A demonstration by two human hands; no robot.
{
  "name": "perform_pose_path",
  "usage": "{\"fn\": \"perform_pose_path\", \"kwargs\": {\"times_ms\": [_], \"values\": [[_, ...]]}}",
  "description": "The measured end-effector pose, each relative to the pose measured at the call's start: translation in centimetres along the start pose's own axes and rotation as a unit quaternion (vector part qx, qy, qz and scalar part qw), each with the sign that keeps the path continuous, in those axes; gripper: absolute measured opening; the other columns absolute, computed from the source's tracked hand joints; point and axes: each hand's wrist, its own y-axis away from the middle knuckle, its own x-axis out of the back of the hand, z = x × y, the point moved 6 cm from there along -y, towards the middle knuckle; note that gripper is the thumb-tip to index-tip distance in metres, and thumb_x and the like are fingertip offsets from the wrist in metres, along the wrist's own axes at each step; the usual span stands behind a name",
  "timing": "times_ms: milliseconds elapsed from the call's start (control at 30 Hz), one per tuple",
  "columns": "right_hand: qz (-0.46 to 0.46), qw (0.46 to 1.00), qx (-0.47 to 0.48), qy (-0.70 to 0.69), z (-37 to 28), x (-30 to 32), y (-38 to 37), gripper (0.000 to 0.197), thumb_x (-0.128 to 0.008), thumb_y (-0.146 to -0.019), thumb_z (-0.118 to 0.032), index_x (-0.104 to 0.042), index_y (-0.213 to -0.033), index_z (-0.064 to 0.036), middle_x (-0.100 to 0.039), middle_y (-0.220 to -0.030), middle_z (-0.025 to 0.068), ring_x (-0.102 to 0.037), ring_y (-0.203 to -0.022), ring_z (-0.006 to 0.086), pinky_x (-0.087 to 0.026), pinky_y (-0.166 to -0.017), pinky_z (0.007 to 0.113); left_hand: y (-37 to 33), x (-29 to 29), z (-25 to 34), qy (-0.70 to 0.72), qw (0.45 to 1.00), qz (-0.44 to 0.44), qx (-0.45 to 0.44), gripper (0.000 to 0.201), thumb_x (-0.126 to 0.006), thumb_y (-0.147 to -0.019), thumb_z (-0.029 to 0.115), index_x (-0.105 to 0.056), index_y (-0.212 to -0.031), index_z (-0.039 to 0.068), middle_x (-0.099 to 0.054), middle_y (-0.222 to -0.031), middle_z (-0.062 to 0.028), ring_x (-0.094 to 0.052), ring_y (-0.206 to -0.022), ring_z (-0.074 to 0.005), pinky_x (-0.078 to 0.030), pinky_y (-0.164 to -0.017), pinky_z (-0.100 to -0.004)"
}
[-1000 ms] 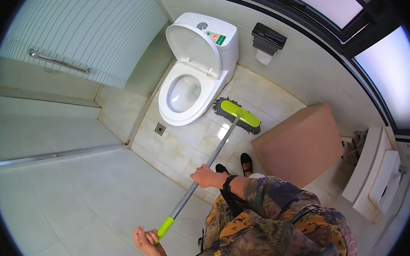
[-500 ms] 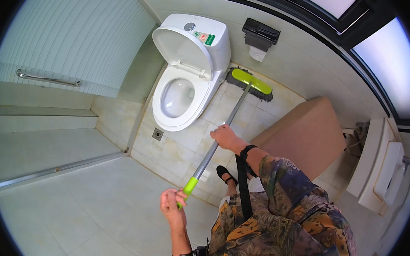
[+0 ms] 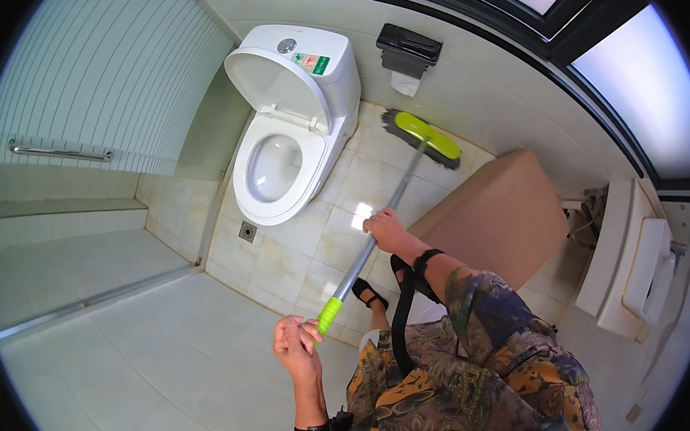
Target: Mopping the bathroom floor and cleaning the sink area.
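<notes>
A long-handled broom point(image 3: 397, 190) with a silver pole slants across the tiled floor. Its lime-green head point(image 3: 428, 135) with dark grey bristles lies on the floor by the far wall, right of the toilet and apart from it. My right hand point(image 3: 385, 229) is closed around the middle of the pole. At the near end, my left hand point(image 3: 298, 345) has its fingers bent at the tip of the green grip point(image 3: 329, 315), closed on it. The palm side partly hides that contact.
The white toilet point(image 3: 240, 174) stands with its lid raised, a floor drain point(image 3: 247, 232) beside it. A paper holder point(image 3: 410, 47) hangs on the wall. To the right are a brown box-shaped block point(image 3: 495, 214) and a white sink point(image 3: 649, 276). A glass partition with a bar point(image 3: 61, 151) is left.
The broom head has moved right along the wall, away from the toilet base. Both hands keep their hold and shift slightly with the pole. The whole view has swung a little right.
</notes>
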Motion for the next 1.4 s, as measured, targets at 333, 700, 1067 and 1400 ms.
{"fn": "perform_pose_path", "kwargs": {"times_ms": [333, 700, 1067, 1400], "values": [[0.041, 0.997, -0.062, 0.007, 2.3, 0.1, 5.0, 0.025, -0.065, -0.063, -0.001, -0.057, -0.081, -0.0152, -0.060, -0.084, 0.0023, -0.056, -0.093, 0.0242, -0.036, -0.092, 0.036, 1.9, -1.1, -1.5, 0.015, 0.996, -0.069, 0.047, 0.021, -0.047, -0.099, 0.015, -0.056, -0.086, 0.000, -0.044, -0.049, -0.0018, -0.047, -0.047, -0.0135, -0.047, -0.070, -0.0318], [-0.021, 0.999, -0.003, -0.030, -15.1, -5.5, 2.3, 0.019, -0.061, -0.067, -0.007, -0.058, -0.082, -0.0186, -0.059, -0.077, 0.0029, -0.058, -0.089, 0.0248, -0.034, -0.086, 0.040, 4.9, 11.8, 9.8, -0.088, 0.995, 0.041, -0.023, 0.014, -0.055, -0.094, 0.013, -0.056, -0.089, 0.000, -0.053, -0.062, -0.0060, -0.046, -0.046, -0.0119, -0.040, -0.053, -0.0271], [-0.231, 0.937, 0.172, -0.199, -35.8, -11.1, 5.2, 0.014, -0.060, -0.072, -0.005, -0.058, -0.085, -0.0084, -0.063, -0.074, 0.0122, -0.061, -0.081, 0.0330, -0.040, -0.083, 0.048, 15.6, 24.7, 21.1, -0.135, 0.956, 0.259, -0.014, 0.027, -0.062, -0.088, 0.015, -0.057, -0.106, -0.004, -0.057, -0.076, -0.0100, -0.053, -0.061, -0.0176, -0.049, -0.060, -0.0277], [-0.233, 0.949, 0.190, -0.091, -28.7, -12.7, 7.1, 0.020, -0.058, -0.070, -0.001, -0.057, -0.090, -0.0039, -0.061, -0.069, 0.0112, -0.061, -0.080, 0.0312, -0.041, -0.079, 0.044, 14.8, 27.0, 10.6, 0.021, 0.975, 0.221, -0.022, 0.009, -0.055, -0.093, 0.013, -0.053, -0.096, 0.004, -0.029, -0.050, 0.0043, -0.032, -0.042, -0.0075, -0.039, -0.062, -0.0253]]}}
